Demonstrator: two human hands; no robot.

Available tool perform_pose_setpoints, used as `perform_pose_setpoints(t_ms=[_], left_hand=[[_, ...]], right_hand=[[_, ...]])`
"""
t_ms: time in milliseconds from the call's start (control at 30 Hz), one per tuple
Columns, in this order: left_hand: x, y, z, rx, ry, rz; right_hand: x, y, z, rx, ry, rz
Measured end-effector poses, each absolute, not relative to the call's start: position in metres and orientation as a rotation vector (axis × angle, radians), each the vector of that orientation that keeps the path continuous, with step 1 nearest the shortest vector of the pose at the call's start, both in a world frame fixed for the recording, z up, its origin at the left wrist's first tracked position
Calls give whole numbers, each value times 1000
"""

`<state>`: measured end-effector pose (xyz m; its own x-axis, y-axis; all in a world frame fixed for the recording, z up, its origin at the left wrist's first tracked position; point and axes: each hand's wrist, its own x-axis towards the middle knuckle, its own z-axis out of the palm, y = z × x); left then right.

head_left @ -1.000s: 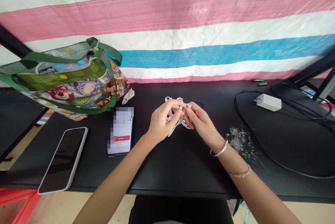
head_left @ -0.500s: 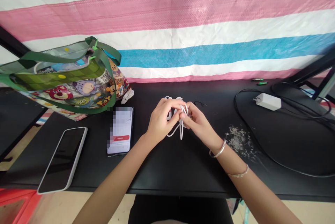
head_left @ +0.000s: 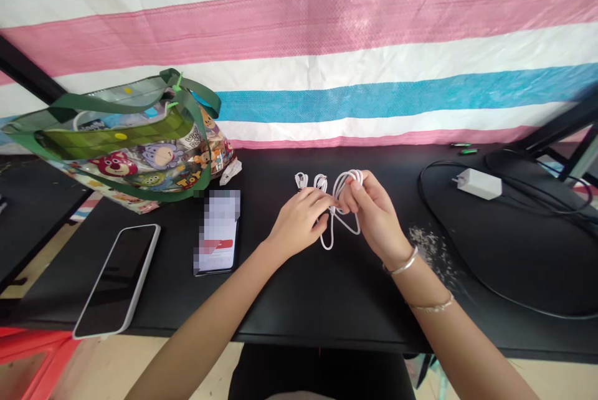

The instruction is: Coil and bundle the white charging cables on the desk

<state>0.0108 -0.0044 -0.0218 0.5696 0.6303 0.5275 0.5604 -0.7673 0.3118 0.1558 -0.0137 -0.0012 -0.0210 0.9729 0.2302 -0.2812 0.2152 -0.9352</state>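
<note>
At the centre of the frame, above the black desk (head_left: 327, 300), the right hand (head_left: 374, 216) has its fingers closed around a coiled white cable (head_left: 346, 185) to keep the loops gathered, while the left hand (head_left: 299, 222) pinches a strand below them.

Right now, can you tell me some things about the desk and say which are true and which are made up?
1. Both hands hold the white cable. True: left hand, right hand.
2. Two phones lie on the desk. True: a dark phone and a lit phone.
3. The bag is to the right of the hands. False: it is to the left.
4. The charger is black. False: it is white.
5. The right wrist is bare. False: it wears a bangle.
</note>
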Motion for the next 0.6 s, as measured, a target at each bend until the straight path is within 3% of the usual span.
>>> perform_pose_setpoints(t_ms=[367, 600], left_hand=[[10, -3, -27, 2781, 997, 766], [9, -4, -25, 2654, 1014, 997]], right_hand=[[160, -16, 4, -845, -944, 1166], [165, -13, 6, -877, -929, 1138]])
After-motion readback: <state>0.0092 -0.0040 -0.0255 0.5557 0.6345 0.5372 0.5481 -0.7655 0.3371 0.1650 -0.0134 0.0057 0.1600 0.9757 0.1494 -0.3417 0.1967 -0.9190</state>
